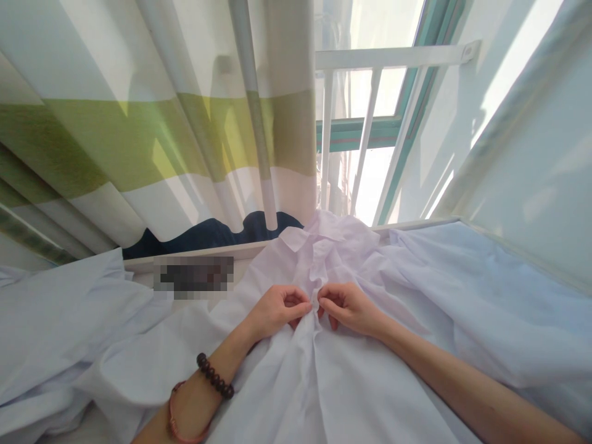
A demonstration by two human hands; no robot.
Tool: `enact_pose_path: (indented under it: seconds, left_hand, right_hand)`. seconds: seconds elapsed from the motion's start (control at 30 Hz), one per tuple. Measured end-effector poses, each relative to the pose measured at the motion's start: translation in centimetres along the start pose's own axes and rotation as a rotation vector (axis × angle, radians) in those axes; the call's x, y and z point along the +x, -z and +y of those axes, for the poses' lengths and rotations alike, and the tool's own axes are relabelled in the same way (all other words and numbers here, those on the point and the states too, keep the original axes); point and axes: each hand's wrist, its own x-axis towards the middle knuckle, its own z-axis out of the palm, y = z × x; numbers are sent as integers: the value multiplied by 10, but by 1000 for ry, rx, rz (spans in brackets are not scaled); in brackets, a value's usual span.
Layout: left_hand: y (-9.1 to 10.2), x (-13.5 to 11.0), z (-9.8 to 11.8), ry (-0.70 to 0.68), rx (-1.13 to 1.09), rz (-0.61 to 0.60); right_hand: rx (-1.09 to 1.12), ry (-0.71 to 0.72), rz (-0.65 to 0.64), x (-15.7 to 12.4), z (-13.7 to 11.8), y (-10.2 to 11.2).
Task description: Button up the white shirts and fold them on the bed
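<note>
A white-rimmed surface (252, 250), its raised edge running along the far side, bears a white shirt (287, 364) laid out with its collar (330, 229) at the far end and its front running down the middle towards the wearer. Both hands meet over this front placket, below the collar. The left hand (285, 306) is curled, thumb and fingertips closed in a pinch on the placket's edge; a dark beaded bracelet (215, 376) and a reddish cord bracelet (172, 410) circle that arm. The right hand (349, 303) faces it from just across, fingers bent and loosely folded, thumb and forefinger drawn close at the cloth; whether fabric is caught between them I cannot quite tell. More white cloth (69, 320) lies heaped at the left, cut off by the frame, and another white spread (499, 296) covers the right side, where its border with the shirt is hard to follow. A pixelated patch (193, 277) masks something dark near the rim. Beyond hangs a white and green curtain (185, 135), dark blue showing beneath its hem, beside a white railing (393, 58) and a glaring window whose outside view is washed out.
</note>
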Motion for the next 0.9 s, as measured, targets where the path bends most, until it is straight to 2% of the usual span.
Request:
enact_pose_path:
  seconds: [0.4, 0.9]
  left_hand:
    - [1, -1, 0, 4, -24, -53]
    - [4, -4, 4, 2, 7, -72]
  right_hand:
    - [106, -74, -71, -1, -2, 1]
    - [95, -103, -136, -1, -5, 6]
